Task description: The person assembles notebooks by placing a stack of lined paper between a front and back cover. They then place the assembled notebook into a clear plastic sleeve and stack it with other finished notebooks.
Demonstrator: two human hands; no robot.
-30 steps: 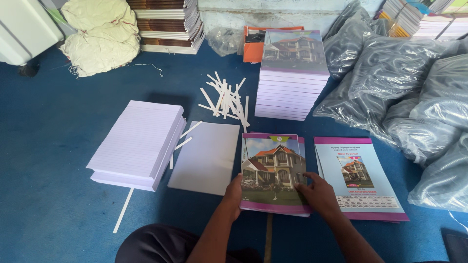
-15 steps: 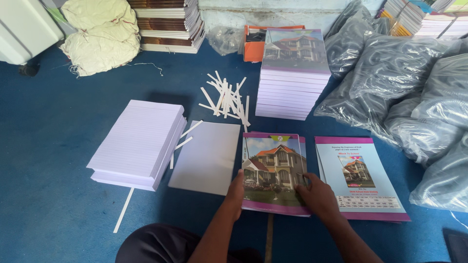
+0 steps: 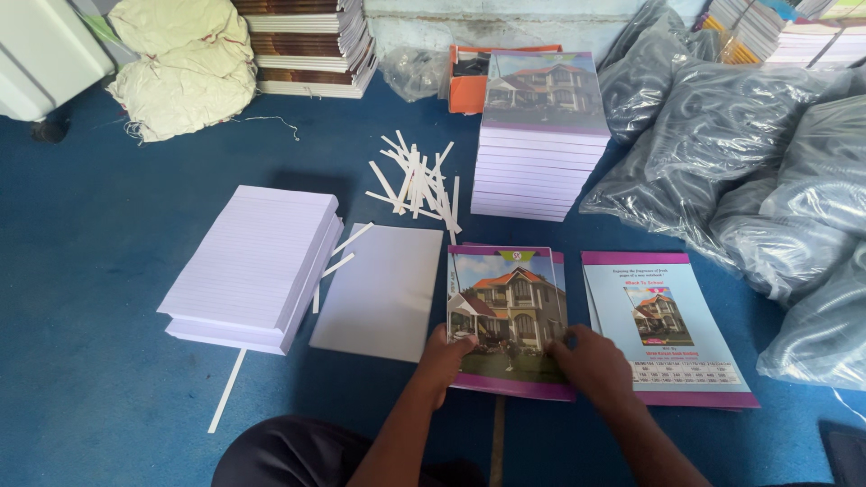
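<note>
Both hands (image 3: 523, 361) on house-picture cover (image 3: 508, 311), ruled paper stack (image 3: 254, 266) beside

Both forearms are bare with no sleeves showing, and dark trousers cover the raised knee.

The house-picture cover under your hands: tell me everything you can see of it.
The cover is a thin glossy printed sheet with a purple border and a picture of an orange-roofed house. It lies flat, face up, on the blue floor, topping a small pile of like sheets whose purple edges show. The left hand grips its lower left edge, thumb on top; the right hand presses its lower right corner. A plain white sheet lies just left, a back-cover sheet right.
</note>
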